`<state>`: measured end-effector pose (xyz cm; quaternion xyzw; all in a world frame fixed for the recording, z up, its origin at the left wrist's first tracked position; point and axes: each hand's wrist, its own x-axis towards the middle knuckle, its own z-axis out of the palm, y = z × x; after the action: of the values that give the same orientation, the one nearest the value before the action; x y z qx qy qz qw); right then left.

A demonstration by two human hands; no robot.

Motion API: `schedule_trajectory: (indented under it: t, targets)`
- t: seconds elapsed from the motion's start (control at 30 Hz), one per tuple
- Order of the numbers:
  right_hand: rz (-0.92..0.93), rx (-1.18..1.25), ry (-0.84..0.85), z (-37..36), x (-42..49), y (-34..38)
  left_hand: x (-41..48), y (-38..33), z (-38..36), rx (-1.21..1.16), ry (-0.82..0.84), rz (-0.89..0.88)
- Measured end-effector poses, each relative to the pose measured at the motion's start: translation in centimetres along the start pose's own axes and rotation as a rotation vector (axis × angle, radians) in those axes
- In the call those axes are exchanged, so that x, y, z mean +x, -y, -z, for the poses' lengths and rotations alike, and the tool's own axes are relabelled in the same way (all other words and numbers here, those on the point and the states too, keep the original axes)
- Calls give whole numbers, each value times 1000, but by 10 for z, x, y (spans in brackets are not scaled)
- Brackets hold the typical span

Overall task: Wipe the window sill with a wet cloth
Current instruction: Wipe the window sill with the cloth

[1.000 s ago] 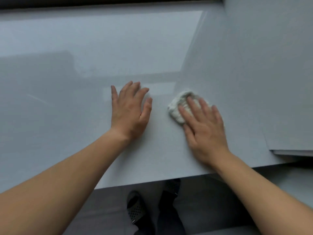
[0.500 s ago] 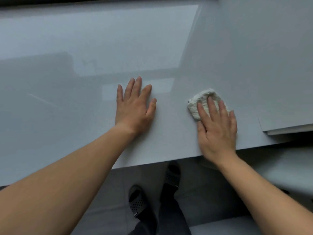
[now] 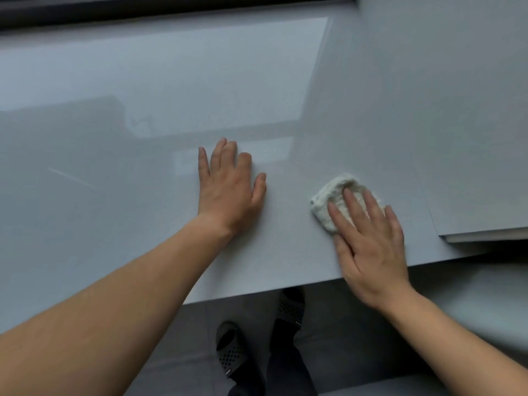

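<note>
The wide, glossy pale grey window sill (image 3: 143, 138) fills most of the view. A small crumpled white cloth (image 3: 333, 195) lies on the sill near its front right part. My right hand (image 3: 368, 244) presses flat on the cloth with fingers spread over it, covering its near half. My left hand (image 3: 228, 187) rests flat on the bare sill to the left of the cloth, fingers apart, holding nothing.
The dark window frame (image 3: 143, 10) runs along the far edge. A grey side wall (image 3: 457, 110) rises at the right, ending near the sill's front corner. Below the sill's front edge (image 3: 257, 292) are my feet in dark perforated slippers (image 3: 231, 350) on a grey floor.
My right hand has slid the cloth to the right along the sill and a little toward the front edge. My left hand has stayed flat on the sill.
</note>
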<state>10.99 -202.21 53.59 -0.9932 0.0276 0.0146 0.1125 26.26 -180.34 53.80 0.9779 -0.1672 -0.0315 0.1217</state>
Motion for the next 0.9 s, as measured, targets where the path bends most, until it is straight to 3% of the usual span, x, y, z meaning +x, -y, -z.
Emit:
schedule_trajectory:
  t: [0.07, 0.1, 0.23, 0.27, 0.37, 0.43, 0.6, 0.67, 0.77, 0.9]
  targets:
    - [124, -17, 45, 7, 13, -26, 14, -1, 1, -44, -21, -44]
    - [85, -23, 44, 10, 27, -37, 24, 0, 1, -57, -29, -58]
    - [-289, -16, -70, 3, 90, -20, 71, 4, 1, -61, -45, -23]
    - [-259, -31, -90, -1, 96, -8, 83, 5, 1, -52, -39, -7]
    - [87, -33, -33, -7, 97, -1, 116, 7, 3, -15, -17, 52]
    - [145, -21, 3, 0, 112, -21, 135, 10, 4, 12, 11, 98]
    - [-304, -30, -89, 0, 175, -18, 153, 17, -2, 54, 60, 168]
    - [-191, -31, -114, -6, 181, 0, 151, 16, -4, 55, 45, 171]
    - [49, -21, -18, -1, 206, -14, 152, 15, -2, 57, 36, 177]
    - [-228, -38, -6, 12, 285, -37, 153, 15, -1, 67, 56, 183]
